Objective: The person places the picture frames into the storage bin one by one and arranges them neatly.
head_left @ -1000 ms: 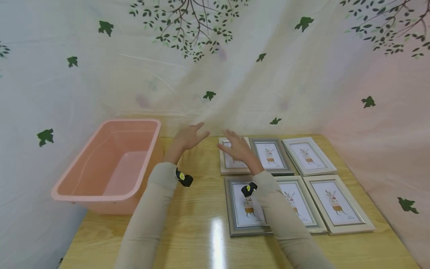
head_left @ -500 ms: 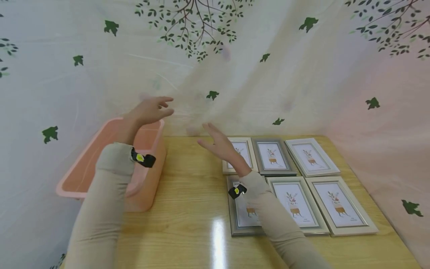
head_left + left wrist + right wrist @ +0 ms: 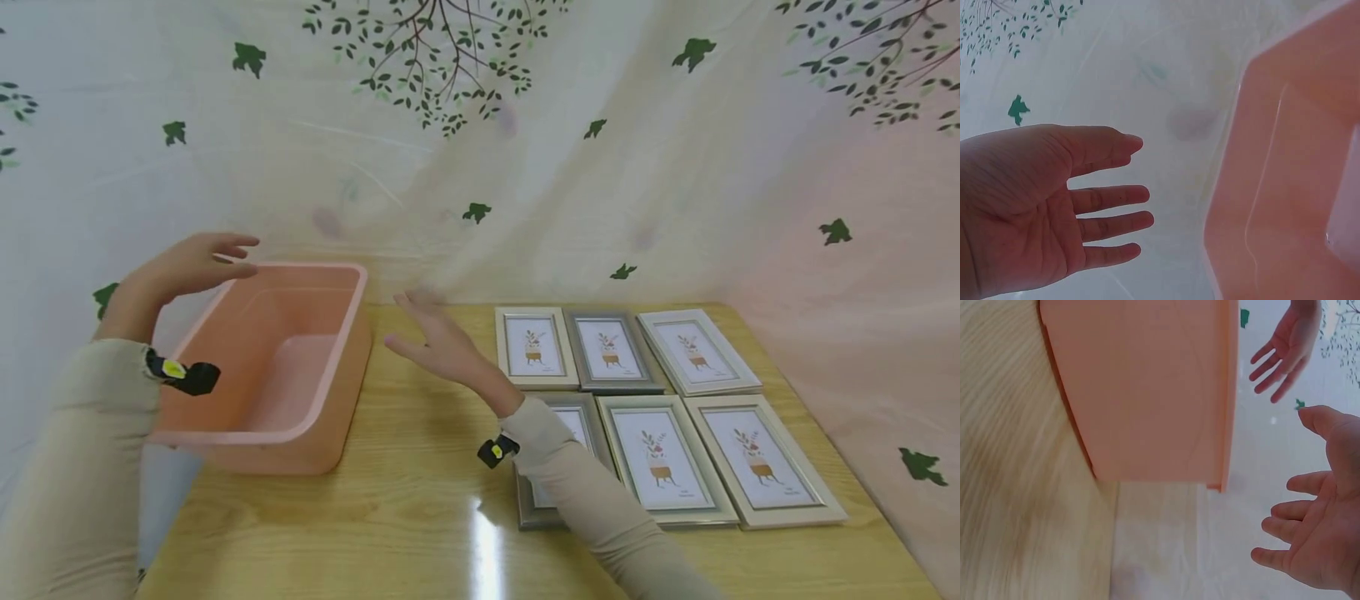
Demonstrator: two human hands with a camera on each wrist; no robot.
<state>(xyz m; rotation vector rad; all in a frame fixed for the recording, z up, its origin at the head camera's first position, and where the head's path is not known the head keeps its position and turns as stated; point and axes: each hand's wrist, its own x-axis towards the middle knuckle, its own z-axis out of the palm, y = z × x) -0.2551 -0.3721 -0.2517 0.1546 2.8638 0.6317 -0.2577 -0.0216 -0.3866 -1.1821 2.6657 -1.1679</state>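
Note:
A pink plastic tub point(image 3: 348, 358) stands on the left part of the table, and its visible inside is bare. Just beyond its left rim my left hand point(image 3: 183, 267) hangs in the air, fingers extended and holding nothing; the left wrist view shows its palm point(image 3: 1029, 206) beside the tub wall point(image 3: 1260, 187). My right hand point(image 3: 446, 346) hovers over the table to the right of the tub, fingers spread, touching nothing. In the right wrist view, the right hand point(image 3: 1322, 512) faces the tub's outer side point(image 3: 1141, 394).
Several picture frames point(image 3: 660, 454) lie face up in two rows on the right of the wooden table point(image 3: 405, 517); my right forearm partly covers a grey frame point(image 3: 532, 500). A pale cloth point(image 3: 420, 167) printed with leaves hangs behind and at both sides.
My left hand has moved left, from over the table across the tub to its far left side. The right hand has moved left, away from the frames toward the tub.

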